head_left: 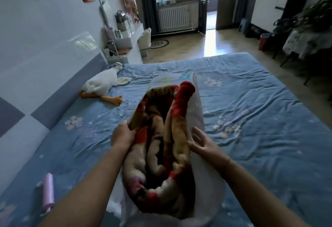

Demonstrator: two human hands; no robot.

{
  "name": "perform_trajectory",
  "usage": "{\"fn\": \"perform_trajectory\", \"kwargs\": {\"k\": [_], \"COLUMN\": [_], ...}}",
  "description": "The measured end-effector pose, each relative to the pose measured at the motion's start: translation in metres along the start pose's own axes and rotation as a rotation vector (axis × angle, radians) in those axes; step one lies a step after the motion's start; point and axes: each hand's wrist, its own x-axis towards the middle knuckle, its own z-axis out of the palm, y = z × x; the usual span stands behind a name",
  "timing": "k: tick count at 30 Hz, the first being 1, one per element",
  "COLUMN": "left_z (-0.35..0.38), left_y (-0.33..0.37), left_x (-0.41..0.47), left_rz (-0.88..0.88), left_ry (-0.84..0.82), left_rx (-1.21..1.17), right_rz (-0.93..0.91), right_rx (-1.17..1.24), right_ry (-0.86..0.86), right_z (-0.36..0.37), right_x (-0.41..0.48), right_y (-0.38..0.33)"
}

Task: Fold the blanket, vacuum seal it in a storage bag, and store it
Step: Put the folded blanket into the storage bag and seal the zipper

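Note:
A folded plush blanket (pixel 161 147), red, tan and dark brown, lies partly inside a translucent white storage bag (pixel 204 171) on the bed in front of me. The bag's mouth gapes toward me, and its far end shows pale printed marks. My left hand (pixel 122 137) grips the blanket's left edge together with the bag's left rim. My right hand (pixel 201 143) rests with fingers spread against the blanket's right side and the inner wall of the bag.
The bed is covered by a wrinkled blue flowered sheet (pixel 251 119). A lilac hand pump (pixel 47 192) lies at my lower left. A white goose plush toy (pixel 102 88) lies by the padded headboard wall. Beyond the bed are a dresser, a radiator, a balcony door and a plant.

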Motion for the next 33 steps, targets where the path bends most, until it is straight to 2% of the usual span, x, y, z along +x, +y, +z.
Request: {"fn": "perform_trajectory", "kwargs": {"k": [4, 7, 12, 17, 20, 24, 28, 33], "left_z": [-0.007, -0.013, -0.026, -0.055, -0.077, -0.127, -0.172, -0.188], "left_y": [-0.010, -0.016, -0.026, -0.002, 0.030, 0.078, 0.125, 0.164], "left_x": [0.001, 0.003, 0.001, -0.006, 0.003, 0.034, 0.052, 0.060], "left_rz": [0.011, 0.017, 0.049, 0.154, 0.231, 0.307, 0.382, 0.396], "left_ry": [-0.005, -0.002, -0.039, 0.014, 0.035, 0.098, 0.089, 0.025], "left_rx": [0.006, 0.004, -0.070, -0.287, -0.325, -0.337, -0.317, -0.530], "right_rz": [0.018, -0.002, -0.027, -0.134, -0.206, -0.321, -0.381, -0.411], "right_rx": [0.041, 0.018, 0.290, 0.400, 0.468, 0.434, 0.418, 0.414], "right_ry": [0.195, 0.248, 0.290, 0.393, 0.464, 0.537, 0.524, 0.515], "right_z": [0.014, 0.019, 0.025, 0.029, 0.029, 0.018, 0.009, 0.010], "right_x": [-0.005, -0.002, 0.001, 0.012, 0.026, 0.060, 0.079, 0.086], "right_y": [0.004, -0.004, -0.012, -0.018, -0.049, -0.123, -0.174, -0.224]}}
